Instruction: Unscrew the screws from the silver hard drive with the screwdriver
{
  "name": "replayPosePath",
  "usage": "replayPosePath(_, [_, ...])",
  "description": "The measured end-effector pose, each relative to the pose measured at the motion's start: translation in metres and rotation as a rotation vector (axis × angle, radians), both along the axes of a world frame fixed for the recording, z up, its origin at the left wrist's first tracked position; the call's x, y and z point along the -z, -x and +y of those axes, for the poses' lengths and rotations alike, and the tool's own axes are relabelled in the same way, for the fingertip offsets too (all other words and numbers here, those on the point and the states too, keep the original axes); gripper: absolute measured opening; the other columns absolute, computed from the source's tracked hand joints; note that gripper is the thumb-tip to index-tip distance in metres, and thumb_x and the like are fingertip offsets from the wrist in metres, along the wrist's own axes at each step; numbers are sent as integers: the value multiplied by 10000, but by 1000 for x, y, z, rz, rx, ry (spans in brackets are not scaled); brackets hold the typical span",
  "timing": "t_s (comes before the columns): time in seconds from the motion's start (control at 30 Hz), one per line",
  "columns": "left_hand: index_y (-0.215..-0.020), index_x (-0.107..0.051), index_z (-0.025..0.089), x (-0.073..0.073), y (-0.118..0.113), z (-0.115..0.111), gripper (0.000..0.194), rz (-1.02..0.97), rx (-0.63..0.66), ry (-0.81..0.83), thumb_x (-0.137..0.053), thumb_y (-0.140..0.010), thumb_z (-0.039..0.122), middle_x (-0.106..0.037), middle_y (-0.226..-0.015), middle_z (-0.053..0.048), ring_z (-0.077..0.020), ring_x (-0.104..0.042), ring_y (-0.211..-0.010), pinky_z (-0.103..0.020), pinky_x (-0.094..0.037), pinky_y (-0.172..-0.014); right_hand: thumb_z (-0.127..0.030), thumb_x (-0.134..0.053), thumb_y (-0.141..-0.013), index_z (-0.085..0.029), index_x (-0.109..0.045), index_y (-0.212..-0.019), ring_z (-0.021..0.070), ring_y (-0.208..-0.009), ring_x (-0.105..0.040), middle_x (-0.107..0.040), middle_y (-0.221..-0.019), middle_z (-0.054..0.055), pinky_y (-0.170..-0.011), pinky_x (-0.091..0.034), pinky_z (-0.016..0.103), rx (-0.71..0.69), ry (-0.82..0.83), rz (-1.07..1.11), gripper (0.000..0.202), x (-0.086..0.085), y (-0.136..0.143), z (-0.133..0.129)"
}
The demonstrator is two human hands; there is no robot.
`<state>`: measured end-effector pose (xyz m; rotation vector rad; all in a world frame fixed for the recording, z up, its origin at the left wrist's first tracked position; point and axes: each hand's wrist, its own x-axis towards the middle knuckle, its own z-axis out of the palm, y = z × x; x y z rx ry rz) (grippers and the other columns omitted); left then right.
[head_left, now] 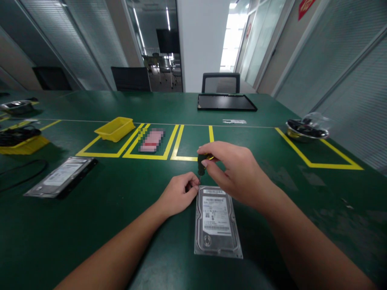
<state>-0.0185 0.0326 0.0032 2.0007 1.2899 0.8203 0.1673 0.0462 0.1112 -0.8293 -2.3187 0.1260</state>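
Observation:
A silver hard drive (pixel 216 217) with a white label lies flat on the green table (pixel 99 225), directly in front of me. My right hand (pixel 231 167) grips a dark-handled screwdriver (pixel 201 164), held upright with its shaft pointing down at the drive's far left corner. Beside that same corner, my left hand (pixel 180 193) has its thumb and fingers pinched together close to the screwdriver's shaft; anything between those fingertips is too small to make out.
Another hard drive (pixel 65 174) lies to the left, near a yellow tray of cables (pixel 24 146). Farther back are a yellow tray (pixel 115 129), a pink blurred item (pixel 152 140) and a black flat panel (pixel 226 102). A metal bowl (pixel 306 132) stands at right.

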Motion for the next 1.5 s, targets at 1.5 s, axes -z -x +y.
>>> replayPosePath(1.5, [-773,-543,175,5,1,2,71,6,-18,3,-526,-838,155,-575,-700,34,-121,-518,-638,-234,-359,-585,-125,-582,-874,-114,-696,-984,128,-876,-565,-608,-959,63,-781,-454,253,1,-49,116,159,4,6,-4])
